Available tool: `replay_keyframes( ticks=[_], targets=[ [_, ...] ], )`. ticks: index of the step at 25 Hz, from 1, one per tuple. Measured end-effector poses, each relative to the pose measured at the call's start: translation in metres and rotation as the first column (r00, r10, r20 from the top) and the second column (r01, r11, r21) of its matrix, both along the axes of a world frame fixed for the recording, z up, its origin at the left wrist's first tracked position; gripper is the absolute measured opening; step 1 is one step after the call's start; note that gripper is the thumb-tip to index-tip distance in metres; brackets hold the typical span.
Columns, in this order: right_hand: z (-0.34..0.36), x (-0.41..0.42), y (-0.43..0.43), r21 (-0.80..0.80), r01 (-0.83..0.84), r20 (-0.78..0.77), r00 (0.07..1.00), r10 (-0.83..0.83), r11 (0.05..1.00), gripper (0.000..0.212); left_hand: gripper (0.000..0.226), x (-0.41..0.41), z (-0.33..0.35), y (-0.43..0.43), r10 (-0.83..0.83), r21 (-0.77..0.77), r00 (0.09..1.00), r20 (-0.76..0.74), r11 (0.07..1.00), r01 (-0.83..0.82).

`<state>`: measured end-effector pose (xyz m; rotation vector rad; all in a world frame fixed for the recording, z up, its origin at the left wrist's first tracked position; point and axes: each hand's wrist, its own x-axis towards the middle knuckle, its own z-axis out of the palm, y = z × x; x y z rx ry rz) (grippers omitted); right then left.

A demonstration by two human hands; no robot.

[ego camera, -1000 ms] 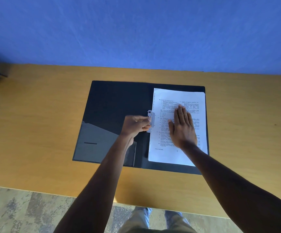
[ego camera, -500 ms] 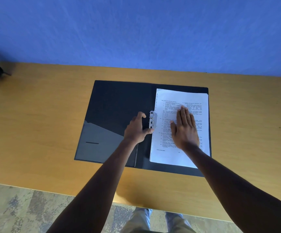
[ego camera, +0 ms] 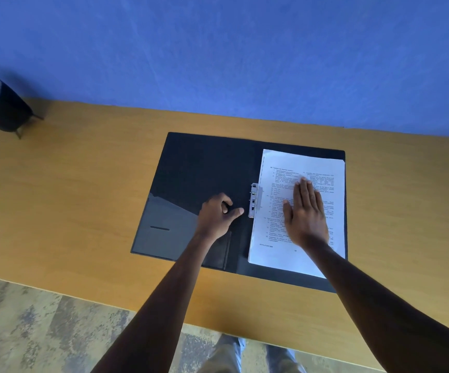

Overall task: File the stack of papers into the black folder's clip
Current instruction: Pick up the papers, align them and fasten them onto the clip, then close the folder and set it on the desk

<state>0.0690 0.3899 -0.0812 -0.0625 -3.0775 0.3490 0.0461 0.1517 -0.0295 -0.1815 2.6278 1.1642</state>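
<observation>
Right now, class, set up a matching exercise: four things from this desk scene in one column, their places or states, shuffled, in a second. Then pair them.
1. right hand
2. left hand
3. clip
4. folder

a. lies open on the desk
b. sits at the papers' left edge
c. pressed flat on the papers
d. loosely curled, just left of the clip

Pairs: 1-c, 2-d, 3-b, 4-a

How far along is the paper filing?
Nearly done, it seems: the stack of papers lies in the open black folder, its edge at the metal clip. The right hand presses it flat; the left hand sits beside the clip. Left: closing the folder.
</observation>
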Motion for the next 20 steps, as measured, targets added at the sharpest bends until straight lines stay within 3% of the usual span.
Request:
replay_keyframes(
  ticks=[3,5,7,10,14,20],
  targets=[
    [0.000,0.001,-0.001,-0.002,-0.006,-0.012,1.000,0.005,1.000,0.063,0.022,0.010,0.005,-0.042,0.208,-0.178,0.967,-0.149,0.956,-0.233],
    [0.000,0.002,0.001,-0.008,-0.010,-0.013,1.000,0.010,1.000,0.064,0.027,0.020,0.007,-0.074,0.292,-0.335,0.945,-0.149,0.884,-0.325],
    [0.000,0.001,0.000,-0.008,-0.018,-0.020,1.000,0.017,1.000,0.065,0.037,0.032,0.007,-0.103,0.331,-0.510,0.939,-0.092,0.794,-0.330],
    [0.000,0.001,-0.001,-0.018,-0.015,-0.026,1.000,0.014,1.000,0.066,0.053,0.045,0.005,-0.124,0.388,-0.636,0.921,-0.021,0.706,-0.312],
    [0.002,0.000,-0.001,-0.005,-0.023,-0.034,0.999,0.023,1.000,0.065,0.063,0.040,0.007,-0.126,0.391,-0.645,0.920,-0.003,0.702,-0.300],
    [0.000,-0.001,-0.001,0.005,-0.022,-0.020,1.000,0.022,1.000,0.066,0.072,0.020,0.007,-0.143,0.520,-0.492,0.848,0.097,0.766,-0.413]
  ],
)
